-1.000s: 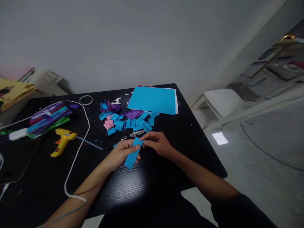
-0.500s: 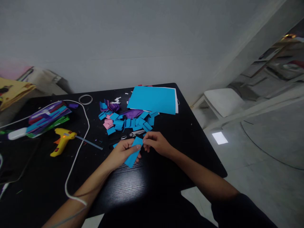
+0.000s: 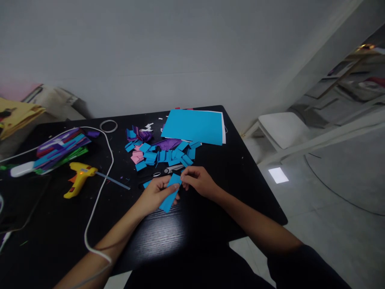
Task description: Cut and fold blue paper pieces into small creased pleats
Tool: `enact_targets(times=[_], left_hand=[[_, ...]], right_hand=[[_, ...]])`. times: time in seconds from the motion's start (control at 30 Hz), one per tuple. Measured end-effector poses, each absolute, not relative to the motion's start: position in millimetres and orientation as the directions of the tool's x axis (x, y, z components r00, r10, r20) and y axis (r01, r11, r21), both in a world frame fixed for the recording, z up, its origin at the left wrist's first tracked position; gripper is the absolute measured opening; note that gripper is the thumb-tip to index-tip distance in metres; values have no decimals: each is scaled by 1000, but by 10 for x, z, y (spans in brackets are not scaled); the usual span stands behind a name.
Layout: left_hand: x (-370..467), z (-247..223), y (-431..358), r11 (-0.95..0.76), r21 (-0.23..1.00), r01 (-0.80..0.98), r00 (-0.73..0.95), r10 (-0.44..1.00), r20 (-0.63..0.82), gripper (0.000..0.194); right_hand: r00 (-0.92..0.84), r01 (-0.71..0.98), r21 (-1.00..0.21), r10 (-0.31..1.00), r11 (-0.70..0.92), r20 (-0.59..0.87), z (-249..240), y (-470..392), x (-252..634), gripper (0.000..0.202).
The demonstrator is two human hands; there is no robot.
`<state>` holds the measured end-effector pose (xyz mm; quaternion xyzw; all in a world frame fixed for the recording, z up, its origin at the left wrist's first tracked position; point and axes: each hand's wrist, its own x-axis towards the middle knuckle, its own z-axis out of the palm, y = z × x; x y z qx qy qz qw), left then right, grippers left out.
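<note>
A narrow blue paper strip (image 3: 170, 197) slants between my hands over the near part of the black table. My left hand (image 3: 157, 193) is closed around it, with the thumb lying on top and fingertips showing underneath. At the strip's upper right edge, my right hand (image 3: 197, 180) pinches with thumb and forefinger; its other fingers are curled in. Just beyond my hands lie scissors (image 3: 174, 168), partly hidden. Behind them spreads a pile of small folded blue paper pieces (image 3: 162, 155), with a few pink pieces (image 3: 137, 156) at its left.
A large blue sheet (image 3: 194, 125) rests on white paper at the back. A yellow glue gun (image 3: 80, 178) lies at left, beside a white cable (image 3: 98, 196) that crosses my left forearm. Coloured strips (image 3: 61, 148) and a tape ring (image 3: 108, 126) are farther left. A white chair (image 3: 282, 128) stands right.
The blue strip and my left hand have shifted very slightly. My right hand stays at the strip's upper edge, and the things on the table are unmoved.
</note>
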<state>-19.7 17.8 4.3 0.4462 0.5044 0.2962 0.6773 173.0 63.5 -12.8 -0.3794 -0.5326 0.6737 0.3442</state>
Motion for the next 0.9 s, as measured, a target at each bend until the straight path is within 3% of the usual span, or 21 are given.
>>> enact_targets(times=[0.23,0.47,0.9], left_hand=[[-226,48,193,360,927,104,341,863,-374,42],[-248,6,226,66,975,211,240,964,-118,29],[-213,-5,194,41,974,223,141,987,-74,22]], right_hand=[[-528,-59,-979,838,-196,-136,-162,664,1745,17],[-618,13,-970,761,-241,-197,-161,631,1738,14],[-571,11,-978,801,-208,-177,-180,697,1784,7]])
